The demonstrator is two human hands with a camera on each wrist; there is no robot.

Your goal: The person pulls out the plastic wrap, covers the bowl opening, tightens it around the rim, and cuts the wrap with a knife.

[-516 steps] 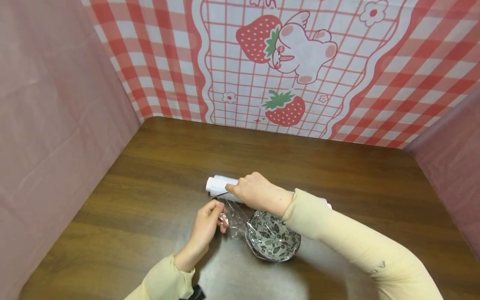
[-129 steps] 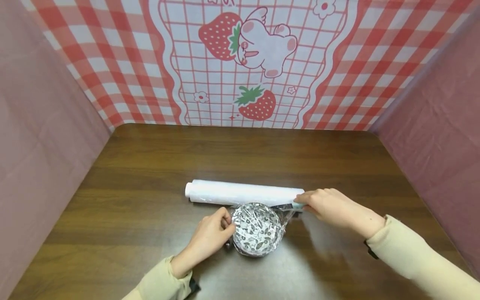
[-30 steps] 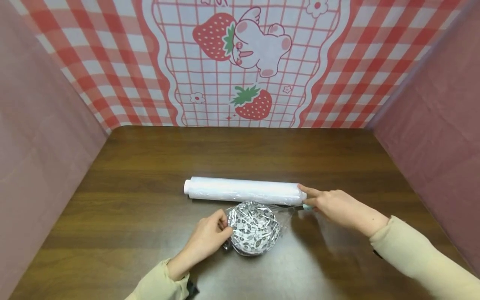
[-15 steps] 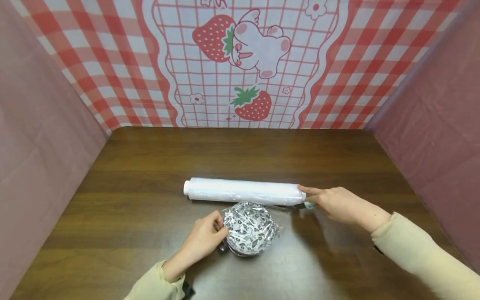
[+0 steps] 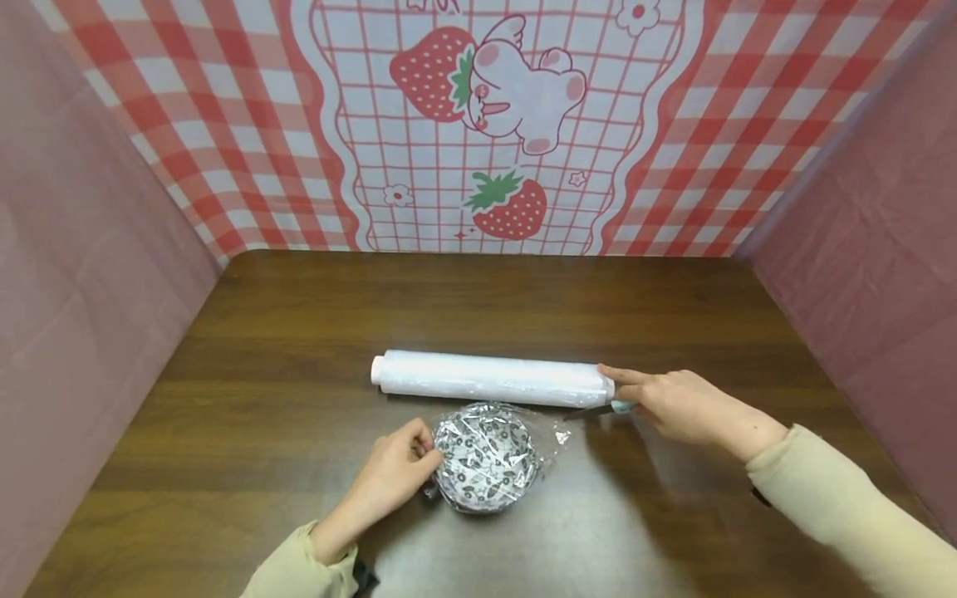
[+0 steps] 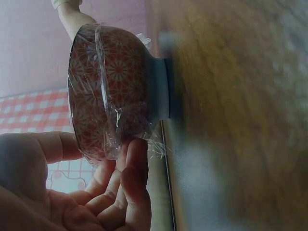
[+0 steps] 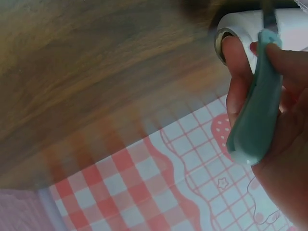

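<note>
A bowl point(image 5: 484, 465) with a dark leaf pattern inside stands on the table, cling film stretched over its top. In the left wrist view, film wraps the flowered outer wall of the bowl point(image 6: 118, 77). My left hand point(image 5: 396, 467) pinches the bowl's left rim, thumb above and fingers below. A loose film edge point(image 5: 552, 440) sticks out at the bowl's right. Behind it lies the roll of cling film point(image 5: 493, 379). My right hand point(image 5: 682, 405) grips a mint-handled knife point(image 7: 255, 106), blade pointing left along the roll's front. Its index finger touches the roll's right end.
The brown wooden table point(image 5: 299, 307) ends at a red checked strawberry cloth point(image 5: 262, 149) at the back. Pink cloth walls point(image 5: 82, 274) stand on both sides.
The right hand has gone from the roll's left part to its right end. Lately the left hand has drawn the bowl leftward, and the film beside the knife has come away from the roll.
</note>
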